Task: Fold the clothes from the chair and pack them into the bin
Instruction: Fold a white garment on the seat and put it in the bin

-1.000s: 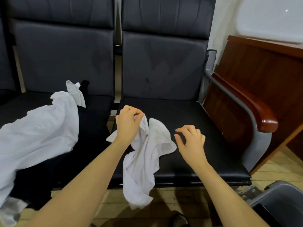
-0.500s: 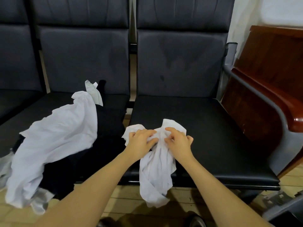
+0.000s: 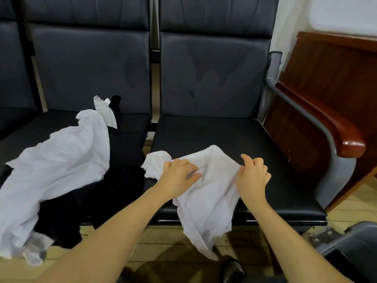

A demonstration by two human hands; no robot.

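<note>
pinching crumpled white cloth, both hands on smooth black seat.

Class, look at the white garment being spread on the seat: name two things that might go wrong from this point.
1. The white garment hangs well over the seat's front edge; if either hand lets go, it may slide to the floor.
2. The left hand presses bunched cloth while the right hand pinches an edge, so creases may get folded in.
</note>
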